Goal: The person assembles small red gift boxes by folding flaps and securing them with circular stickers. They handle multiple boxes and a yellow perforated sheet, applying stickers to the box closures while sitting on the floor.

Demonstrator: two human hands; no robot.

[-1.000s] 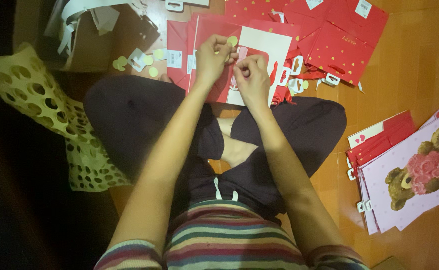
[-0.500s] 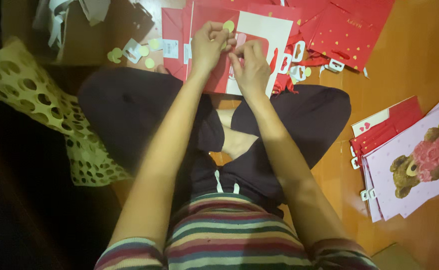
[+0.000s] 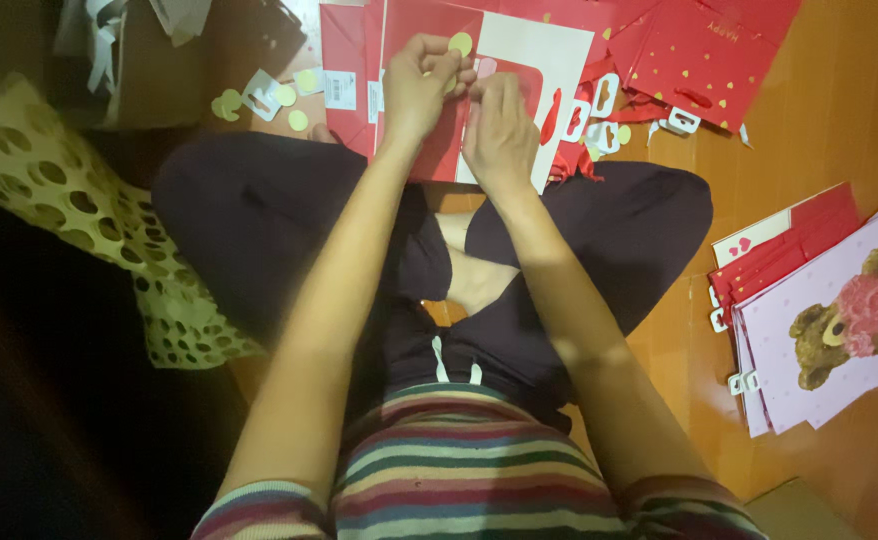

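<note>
- Left hand (image 3: 421, 92) pinched shut on a small pale round sticker (image 3: 460, 44), held just above the red gift bag (image 3: 519, 60).
- Right hand (image 3: 500, 128) curled beside it, fingertips pressed on the bag's front; whether gripping anything, cannot tell.
- Bag flat on the wooden floor (image 3: 839, 110) beyond crossed legs.
- More round stickers (image 3: 289, 98) loose to the left.
- Teddy-bear bags (image 3: 839, 330) stacked at right.

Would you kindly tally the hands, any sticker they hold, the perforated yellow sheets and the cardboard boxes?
Hands: 2, left hand and right hand
Round yellow sticker held: 1
Perforated yellow sheet: 1
Cardboard box: 1
Total: 5
</note>
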